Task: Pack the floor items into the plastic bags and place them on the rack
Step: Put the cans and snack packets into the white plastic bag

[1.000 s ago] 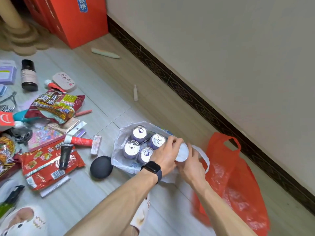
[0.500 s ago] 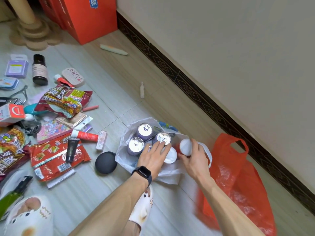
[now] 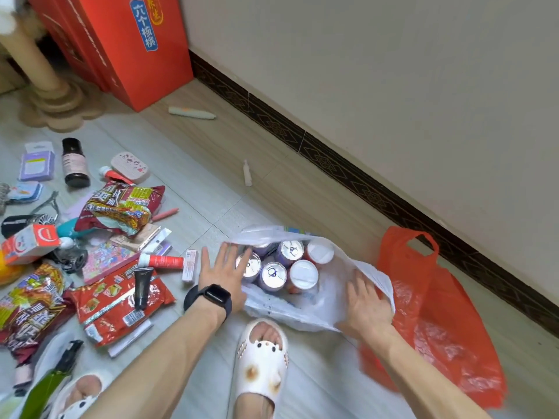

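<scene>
both hands spread flat and empty: left hand (image 3: 222, 269) and right hand (image 3: 364, 302) flank the white bag (image 3: 305, 309) of cans (image 3: 273, 275); red bag (image 3: 435, 313) just right, snack packets (image 3: 118, 297) crowd left.

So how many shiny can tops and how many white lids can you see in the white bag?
Shiny silver can tops: 3
White lids: 2
Total in plain sight: 5

A clear plastic bag (image 3: 302, 309) lies open on the floor, cans (image 3: 273, 275) standing upright inside.
</scene>
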